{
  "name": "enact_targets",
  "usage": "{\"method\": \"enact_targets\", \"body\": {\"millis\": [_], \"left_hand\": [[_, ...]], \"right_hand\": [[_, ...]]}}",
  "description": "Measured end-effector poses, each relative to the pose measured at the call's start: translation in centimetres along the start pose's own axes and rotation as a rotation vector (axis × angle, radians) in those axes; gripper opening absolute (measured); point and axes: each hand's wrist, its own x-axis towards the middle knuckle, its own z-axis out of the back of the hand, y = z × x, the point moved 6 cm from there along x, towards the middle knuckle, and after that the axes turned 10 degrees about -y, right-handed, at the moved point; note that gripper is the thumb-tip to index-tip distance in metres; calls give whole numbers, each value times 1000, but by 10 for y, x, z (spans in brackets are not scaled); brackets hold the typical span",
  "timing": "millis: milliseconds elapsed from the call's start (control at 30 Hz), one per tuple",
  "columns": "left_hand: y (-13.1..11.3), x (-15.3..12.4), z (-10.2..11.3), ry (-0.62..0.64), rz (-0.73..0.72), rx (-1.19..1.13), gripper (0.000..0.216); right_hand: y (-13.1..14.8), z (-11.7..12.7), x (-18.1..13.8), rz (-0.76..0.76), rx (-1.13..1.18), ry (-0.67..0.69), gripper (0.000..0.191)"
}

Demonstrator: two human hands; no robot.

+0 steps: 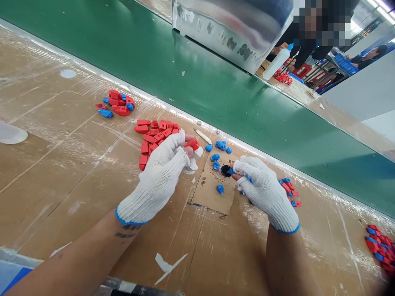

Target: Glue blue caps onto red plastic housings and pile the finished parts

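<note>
My left hand (163, 170), in a white knit glove with bare fingertips, pinches a small red plastic piece (192, 144); loose white material hangs beside it. My right hand (262, 187), gloved the same way, grips a small blue plastic piece (231, 171) by thumb and forefinger. The tip of that piece is at a small round container of black liquid (226, 170), on a stained piece of cardboard (212, 193). Around the container lie several loose blue pieces (220, 189). A pile of red pieces (154, 135) lies just beyond my left hand.
A green conveyor belt (138, 61) runs behind the work surface, with a metal housing (228, 37) over it. A white-handled tool (203, 136) lies near the edge. Red-and-blue clusters (119, 103) sit left and right. Across the belt, a person works near a white bottle (277, 62).
</note>
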Motion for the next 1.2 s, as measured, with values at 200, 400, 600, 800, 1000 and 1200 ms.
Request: {"method": "enact_targets", "body": {"millis": [200, 400, 600, 800, 1000, 1200], "left_hand": [[4, 3, 2, -29, 12, 60, 26], [3, 0, 2, -17, 36, 90, 24], [3, 1, 2, 19, -7, 150, 19], [1, 2, -1, 19, -4, 93, 11], [-1, 0, -2, -4, 11, 80, 8], [-2, 1, -3, 21, -14, 79, 12]], "right_hand": [[1, -2, 0, 57, -52, 7, 17], [6, -2, 4, 78, -70, -6, 21], [6, -2, 5, 58, -78, -1, 21], [3, 2, 3, 16, -55, -38, 15], [12, -2, 8, 46, -52, -29, 20], [12, -4, 9, 45, -69, -4, 19]]}}
